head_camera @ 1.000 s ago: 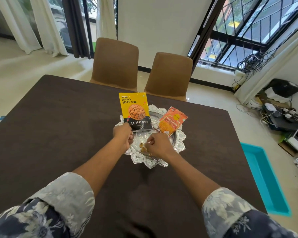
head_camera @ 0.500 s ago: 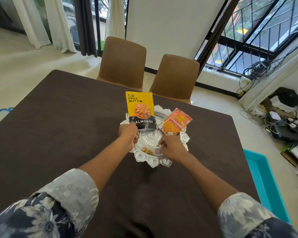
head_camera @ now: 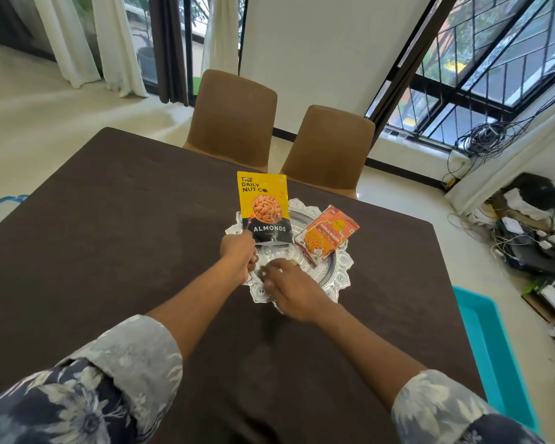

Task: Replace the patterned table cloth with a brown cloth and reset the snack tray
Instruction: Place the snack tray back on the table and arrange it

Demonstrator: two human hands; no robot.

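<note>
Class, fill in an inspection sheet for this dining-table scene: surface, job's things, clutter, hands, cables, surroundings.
Surface: brown cloth covers the table.
Job's things: silver tray; almond packet held upright; orange snack packet lying on the tray.
Clutter: nothing seen on the table.
Hands: left hand grips the almond packet; right hand over the tray, contents unclear.
Cables: tangled cables by the window.
Surroundings: two brown chairs; teal bin.

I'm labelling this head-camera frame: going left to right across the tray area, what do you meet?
Left hand gripping the almonds pouch → right hand over the silver tray → orange garlic bhujia packet → teal bin on the floor.
</note>
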